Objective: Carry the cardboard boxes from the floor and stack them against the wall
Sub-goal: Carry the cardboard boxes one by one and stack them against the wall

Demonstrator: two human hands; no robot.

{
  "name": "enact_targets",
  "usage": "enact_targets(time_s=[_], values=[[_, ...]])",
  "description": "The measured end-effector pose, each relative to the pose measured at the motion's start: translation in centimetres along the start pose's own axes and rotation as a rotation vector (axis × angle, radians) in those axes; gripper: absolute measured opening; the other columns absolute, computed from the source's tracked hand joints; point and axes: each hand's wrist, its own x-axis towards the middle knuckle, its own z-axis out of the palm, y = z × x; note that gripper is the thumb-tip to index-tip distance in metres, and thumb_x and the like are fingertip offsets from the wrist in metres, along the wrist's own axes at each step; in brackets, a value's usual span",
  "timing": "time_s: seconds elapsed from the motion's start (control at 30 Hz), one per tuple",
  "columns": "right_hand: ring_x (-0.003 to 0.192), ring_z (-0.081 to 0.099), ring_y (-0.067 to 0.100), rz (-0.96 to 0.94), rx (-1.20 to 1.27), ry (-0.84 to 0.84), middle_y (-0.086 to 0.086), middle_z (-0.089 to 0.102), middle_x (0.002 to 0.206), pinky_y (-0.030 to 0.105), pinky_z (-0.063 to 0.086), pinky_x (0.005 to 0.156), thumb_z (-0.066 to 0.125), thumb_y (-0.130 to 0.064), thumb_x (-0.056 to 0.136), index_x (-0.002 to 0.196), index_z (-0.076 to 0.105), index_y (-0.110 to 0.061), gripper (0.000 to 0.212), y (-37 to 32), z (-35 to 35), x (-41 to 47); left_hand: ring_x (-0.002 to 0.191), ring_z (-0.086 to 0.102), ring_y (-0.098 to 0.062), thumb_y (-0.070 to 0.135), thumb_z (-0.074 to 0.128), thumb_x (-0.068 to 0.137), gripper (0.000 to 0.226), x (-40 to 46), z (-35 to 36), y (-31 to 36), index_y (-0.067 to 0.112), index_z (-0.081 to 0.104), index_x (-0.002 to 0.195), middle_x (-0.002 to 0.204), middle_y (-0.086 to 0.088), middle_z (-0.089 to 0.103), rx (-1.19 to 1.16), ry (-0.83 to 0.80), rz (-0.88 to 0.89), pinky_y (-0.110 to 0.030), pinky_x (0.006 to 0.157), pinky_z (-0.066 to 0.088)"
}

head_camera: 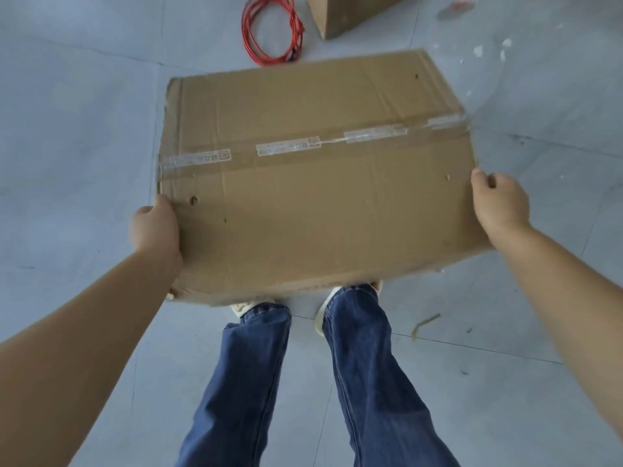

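Two cardboard boxes (313, 176), one red cable coil (271, 30).

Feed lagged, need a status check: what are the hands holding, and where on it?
A taped cardboard box: left hand and right hand grip its opposite side edges.

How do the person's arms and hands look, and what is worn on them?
Both arms are bare to the frame's edge; no sleeves show. The left hand and right hand wear no gloves, and no rings or watch are visible.
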Motion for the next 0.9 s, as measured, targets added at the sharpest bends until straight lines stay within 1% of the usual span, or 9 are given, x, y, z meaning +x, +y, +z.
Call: enact_targets(time_s=[0.07,0.2,0.33,0.43,0.57,0.63,0.73,0.8,0.9], values=[[0.095,0.055,0.045,0.006,0.002,0.020,0.035,0.058,0.100,0.036,0.030,0.068,0.037,-0.033,0.100,0.067,0.045,-0.003,0.045,-1.1,-1.4,-2.8,0.062,0.035,-0.015,0.031,0.038,0.086,0.022,-0.4,-2.9,1.7,0.018,0.041,0.069,0.069,0.001,0.035,0.002,0.016,0.007,-0.029,0.056,0.027],[0.091,0.055,0.043,0.037,0.014,0.017,0.033,0.059,0.096,0.036,0.030,0.068,0.038,-0.031,0.100,0.074,0.050,-0.001,0.041,-2.2,-4.7,-8.9,0.063,0.032,-0.016,0.030,0.038,0.084,0.019,-2.5,-9.2,3.0,0.016,0.040,0.070,0.071,0.000,0.033,0.040,0.010,-0.039,-0.031,0.057,0.025],[0.069,0.047,0.031,0.025,0.044,0.048,0.011,0.046,0.062,0.035,0.028,0.058,0.038,-0.031,0.100,0.059,0.039,-0.008,0.046,-3.2,-9.1,-15.2,0.061,0.033,-0.019,0.029,0.038,0.087,0.024,-5.9,-15.7,2.2,0.014,0.042,0.069,0.070,-0.003,0.034,0.016,-0.014,-0.042,-0.031,0.057,0.024],[0.059,0.042,0.029,-0.020,0.074,0.100,0.009,0.042,0.057,0.033,0.025,0.050,0.039,-0.031,0.099,0.058,0.037,-0.008,0.047,-5.1,-12.6,-19.0,0.065,0.037,-0.021,0.030,0.041,0.089,0.026,-8.2,-20.5,1.7,0.011,0.046,0.072,0.074,-0.006,0.040,-0.082,-0.025,-0.093,-0.033,0.058,0.026],[0.057,0.039,0.027,-0.137,0.102,0.139,0.011,0.040,0.059,0.034,0.025,0.051,0.040,-0.031,0.099,0.061,0.038,-0.006,0.045,-10.0,-18.3,-24.4,0.078,0.040,-0.022,0.029,0.042,0.088,0.021,-12.0,-27.8,2.7,0.010,0.050,0.090,0.085,-0.007,0.044,-0.222,-0.038,-0.182,-0.033,0.066,0.029],[0.058,0.038,0.026,-0.192,0.112,0.161,0.012,0.041,0.061,0.035,0.026,0.052,0.040,-0.031,0.099,0.064,0.041,-0.004,0.044,-12.7,-21.1,-27.5,0.070,0.036,-0.018,0.027,0.042,0.087,0.017,-13.7,-31.8,3.4,0.013,0.047,0.077,0.074,-0.003,0.038,-0.271,-0.027,-0.198,-0.032,0.058,0.024],[0.053,0.034,0.022,-0.283,0.148,0.203,0.008,0.036,0.057,0.034,0.025,0.050,0.042,-0.031,0.099,0.059,0.034,-0.009,0.046,-16.1,-24.0,-31.0,0.057,0.027,-0.014,0.023,0.046,0.081,0.024,-14.8,-37.2,4.4,0.019,0.034,0.060,0.063,0.000,0.028,-0.419,-0.021,-0.203,-0.030,0.054,0.018],[0.052,0.034,0.019,-0.339,0.183,0.222,0.007,0.037,0.057,0.034,0.025,0.050,0.042,-0.031,0.098,0.058,0.033,-0.010,0.046,-18.0,-25.1,-32.7,0.052,0.024,-0.014,0.021,0.047,0.078,0.026,-14.5,-40.4,4.7,0.020,0.030,0.058,0.059,0.001,0.025,-0.501,0.001,-0.201,-0.030,0.053,0.016],[0.055,0.039,0.020,-0.382,0.246,0.199,0.011,0.043,0.061,0.033,0.028,0.052,0.041,-0.032,0.099,0.065,0.044,-0.001,0.046,-21.0,-25.9,-34.5,0.053,0.026,-0.015,0.022,0.049,0.074,0.022,-14.1,-44.3,6.1,0.021,0.034,0.058,0.058,0.002,0.029,-0.567,0.019,-0.189,-0.030,0.054,0.017]])
